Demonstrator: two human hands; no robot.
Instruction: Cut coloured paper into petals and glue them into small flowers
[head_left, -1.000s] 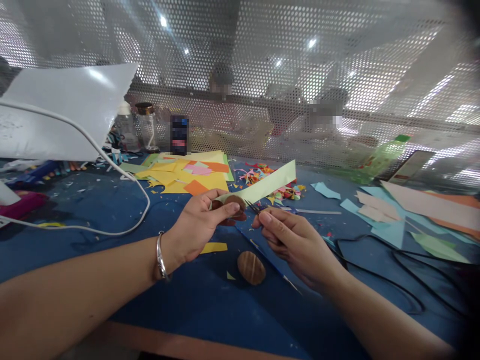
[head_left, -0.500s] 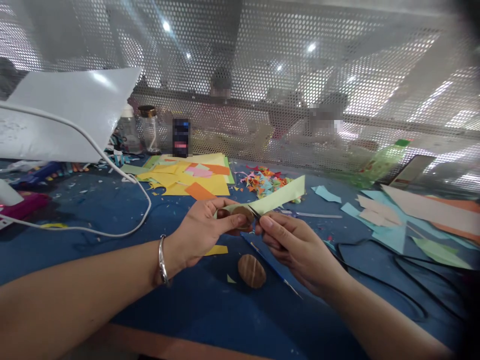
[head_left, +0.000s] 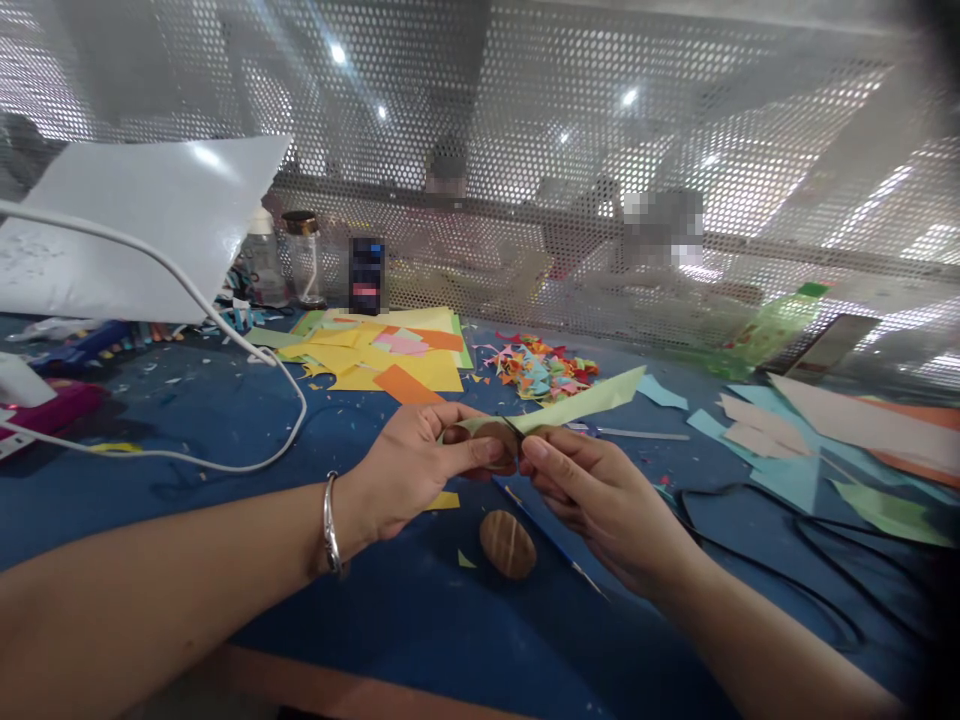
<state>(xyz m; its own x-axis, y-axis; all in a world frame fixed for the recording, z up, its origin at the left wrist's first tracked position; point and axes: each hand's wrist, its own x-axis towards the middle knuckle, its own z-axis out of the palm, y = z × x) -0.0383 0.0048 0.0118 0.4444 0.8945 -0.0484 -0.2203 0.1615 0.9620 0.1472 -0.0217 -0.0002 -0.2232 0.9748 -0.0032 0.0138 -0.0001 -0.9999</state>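
My left hand (head_left: 420, 465) pinches a small brown oval piece (head_left: 493, 440) together with the near end of a pale green paper strip (head_left: 585, 402) that sticks out to the right. My right hand (head_left: 600, 500) is closed round small scissors (head_left: 511, 430), whose dark blades meet the strip right beside the brown piece. A second brown oval piece (head_left: 508, 543) with pale stripes lies on the blue table (head_left: 420, 620) just below both hands. A silver bangle sits on my left wrist.
Yellow and orange paper sheets (head_left: 390, 355) and a heap of coloured scraps (head_left: 544, 368) lie behind the hands. Pale blue and beige sheets (head_left: 795, 430) spread at right over a black cable (head_left: 750, 540). A white cable (head_left: 225, 340) loops at left. A perforated metal screen (head_left: 525, 150) stands behind.
The green strip has tilted flatter and swung rightward. Both hands have drawn closer together, and the scissor blades have closed in on the strip by the brown piece.
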